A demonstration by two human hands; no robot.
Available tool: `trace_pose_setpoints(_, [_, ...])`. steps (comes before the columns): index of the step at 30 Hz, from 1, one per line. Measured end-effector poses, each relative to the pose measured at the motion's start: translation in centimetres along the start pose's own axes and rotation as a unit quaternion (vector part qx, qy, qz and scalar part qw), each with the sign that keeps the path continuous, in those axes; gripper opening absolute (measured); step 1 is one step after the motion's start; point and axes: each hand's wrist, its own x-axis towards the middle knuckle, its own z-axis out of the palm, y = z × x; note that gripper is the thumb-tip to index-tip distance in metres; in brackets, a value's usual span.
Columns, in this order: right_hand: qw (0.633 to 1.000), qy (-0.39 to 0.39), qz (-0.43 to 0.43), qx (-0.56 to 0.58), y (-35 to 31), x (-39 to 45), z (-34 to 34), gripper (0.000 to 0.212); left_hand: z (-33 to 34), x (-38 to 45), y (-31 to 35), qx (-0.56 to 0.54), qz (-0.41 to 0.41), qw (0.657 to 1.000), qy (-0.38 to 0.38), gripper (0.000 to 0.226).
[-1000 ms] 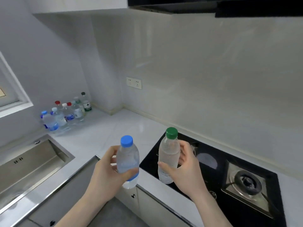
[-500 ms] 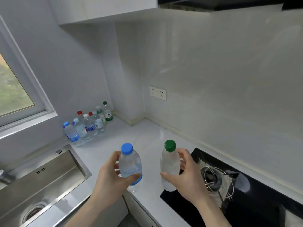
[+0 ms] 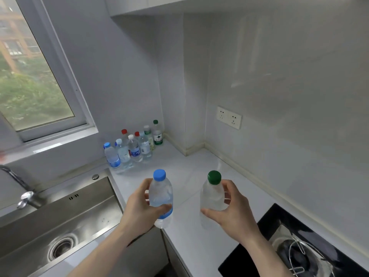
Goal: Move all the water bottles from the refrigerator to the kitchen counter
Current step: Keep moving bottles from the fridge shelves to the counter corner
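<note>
Both bare forearms come up from the bottom edge, converging toward frame center. Left hand [image 3: 142, 211] is raised, palm turned inward to the right, fingers curled round the blue-capped bottle [image 3: 161, 198]; thumb wraps the front low on the body, fingertips show behind its upper part. Right hand [image 3: 232, 211] sits level with the left, palm turned inward to the left, gripping the green-capped bottle [image 3: 212, 197]; thumb crosses the front of the lower body, index finger hooks near the shoulder under the cap. Both bottles are held upright, apart from each other. Wrists roughly straight; elbows out of view.
</note>
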Motion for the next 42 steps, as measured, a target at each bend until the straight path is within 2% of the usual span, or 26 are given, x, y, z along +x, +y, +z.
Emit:
trace_pose_setpoints(6, [1.0, 0.009, 0.023, -0.01, 0.6, 5.5, 2.7, 0.063, -0.7, 7.6, -2.1, 0.012, -0.001, 1.0, -0.025, 0.07])
trace_pose_setpoints(13, [0.997, 0.001, 0.061, -0.047, 0.3, 14.3, 7.4, 0.061, -2.4, 18.2, -5.6, 0.049, -0.005, 0.998, -0.046, 0.067])
trace_pose_setpoints(20, [0.99, -0.012, 0.111, -0.089, 0.8, 21.9, 12.7, 0.055, -3.4, 27.8, -9.4, 0.143, -0.001, 0.987, -0.068, 0.058])
trace_pose_setpoints(28, [0.981, -0.013, 0.166, -0.104, 1.9, 28.9, 17.9, 0.051, -3.7, 36.8, -12.8, 0.237, -0.002, 0.967, -0.096, 0.06])
trace_pose_setpoints(32, [0.976, -0.008, 0.189, -0.109, 2.5, 31.9, 19.9, 0.048, -3.6, 40.5, -13.1, 0.258, -0.008, 0.961, -0.101, 0.061])
trace_pose_setpoints(36, [0.972, -0.009, 0.203, -0.121, 3.3, 35.2, 21.7, 0.057, -3.6, 44.3, -12.7, 0.295, 0.011, 0.948, -0.118, 0.059])
trace_pose_setpoints(42, [0.967, -0.011, 0.215, -0.138, 3.8, 39.8, 23.6, 0.059, -3.3, 49.2, -12.5, 0.336, -0.013, 0.934, -0.125, 0.066])
